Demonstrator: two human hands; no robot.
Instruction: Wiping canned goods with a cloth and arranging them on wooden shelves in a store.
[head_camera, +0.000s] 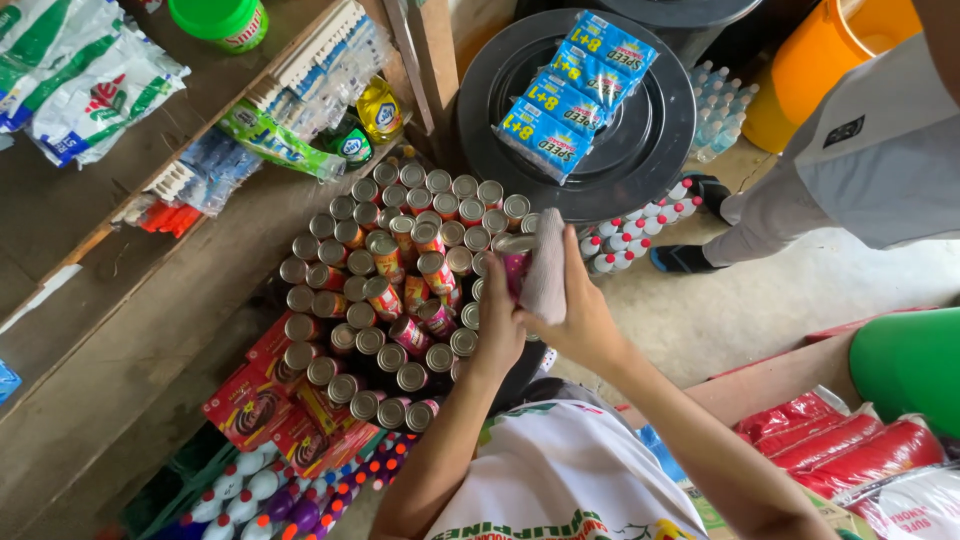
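My left hand (497, 325) grips a small can (514, 262) with a pink label, held upright over the stack of cans. My right hand (578, 315) presses a grey cloth (546, 268) against the side of that can. Below them lie several tins (392, 270) with silver lids and red or pink labels, stacked in rows. My forearms come in from the bottom, over my white printed shirt (565, 480).
A black drum lid (640, 150) carries blue packets (575, 92). Another person in grey trousers (860, 160) stands at right beside an orange bucket (820, 60). Small bottles (630, 235) sit on the floor. Red boxes (265, 410), wooden shelves (130, 290), red sacks (850, 445) surround.
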